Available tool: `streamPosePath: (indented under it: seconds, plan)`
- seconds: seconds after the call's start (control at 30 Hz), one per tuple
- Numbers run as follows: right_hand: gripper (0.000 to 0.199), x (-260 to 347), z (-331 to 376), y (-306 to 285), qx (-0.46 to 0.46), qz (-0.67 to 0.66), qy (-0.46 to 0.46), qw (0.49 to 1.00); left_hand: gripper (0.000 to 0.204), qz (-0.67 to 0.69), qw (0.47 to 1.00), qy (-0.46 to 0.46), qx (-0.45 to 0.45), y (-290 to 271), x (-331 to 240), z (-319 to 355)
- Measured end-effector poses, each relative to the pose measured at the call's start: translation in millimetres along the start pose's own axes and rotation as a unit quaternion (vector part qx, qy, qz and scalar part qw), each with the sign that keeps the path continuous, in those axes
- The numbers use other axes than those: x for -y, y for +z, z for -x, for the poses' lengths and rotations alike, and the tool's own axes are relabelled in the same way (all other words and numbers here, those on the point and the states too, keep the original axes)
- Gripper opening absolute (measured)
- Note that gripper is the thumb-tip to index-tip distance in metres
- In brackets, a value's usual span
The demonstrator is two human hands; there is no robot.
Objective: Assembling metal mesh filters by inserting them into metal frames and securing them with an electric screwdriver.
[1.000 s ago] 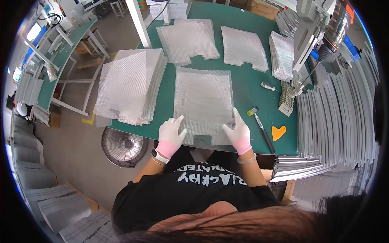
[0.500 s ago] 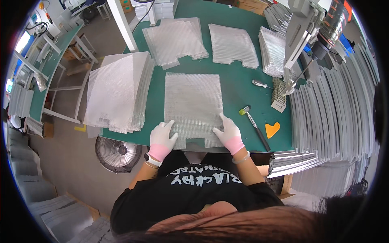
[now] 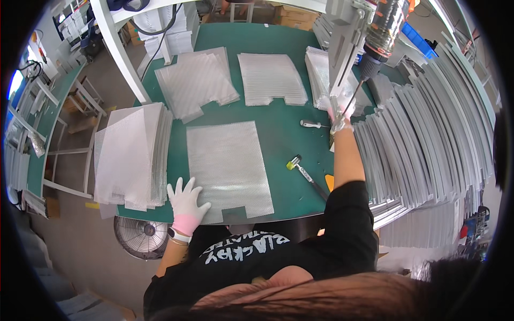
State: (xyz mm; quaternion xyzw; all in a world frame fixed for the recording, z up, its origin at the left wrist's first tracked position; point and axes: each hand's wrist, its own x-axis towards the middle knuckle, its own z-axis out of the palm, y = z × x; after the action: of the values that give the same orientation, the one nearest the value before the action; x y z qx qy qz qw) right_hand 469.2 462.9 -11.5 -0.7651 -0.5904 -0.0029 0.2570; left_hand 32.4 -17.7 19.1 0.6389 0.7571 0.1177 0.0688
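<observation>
Silver-grey and finely patterned, the notched sheet (image 3: pixel 230 166) lies flat at the near side of the green tabletop (image 3: pixel 284 134), right in front of the body. Its long axis runs away from the person, the far end leaning slightly left; the notch is in the near edge. The left hand (image 3: pixel 186 206), gloved, is the nearer one: its fingers are spread apart over the sheet's left edge, the thumb on the near left corner, so most of the sheet lies to the right of them and beyond.

The right hand (image 3: pixel 341 109) is well apart from the sheet, at the end of an outstretched arm by the drill (image 3: pixel 377 48). From there the sheet lies leftward and closer to the body. The drill's stand partly hides that hand, so I cannot tell whether its fingers are clamped on anything. Between sheet and right arm lie the hammer (image 3: pixel 306 175) and screwdriver (image 3: pixel 312 124).
</observation>
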Motion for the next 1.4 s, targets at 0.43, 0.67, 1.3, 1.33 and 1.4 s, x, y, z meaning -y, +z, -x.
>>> streamPosePath:
  seconds: [0.43,0.67,1.3,1.33,1.4]
  plan:
    - [0.09,8,15,-62,-0.014,-0.199,-0.07,0.977,0.052,0.066,0.969,0.026,-0.236,-24,-28,15]
    - [0.083,20,11,-76,0.039,-0.677,0.096,0.728,0.056,0.122,0.96,0.044,-0.247,-12,-36,30]
    - [0.096,113,399,-124,0.076,-0.463,-0.373,0.801,0.047,0.833,0.54,-0.029,-0.114,0,-110,-31]
    - [0.091,107,392,-128,0.023,-0.439,-0.376,0.816,0.046,0.825,0.545,-0.016,-0.146,3,-102,-31]
    - [0.073,100,373,-132,-0.048,-0.413,-0.279,0.865,0.045,0.786,0.588,-0.007,-0.189,-2,-85,-24]
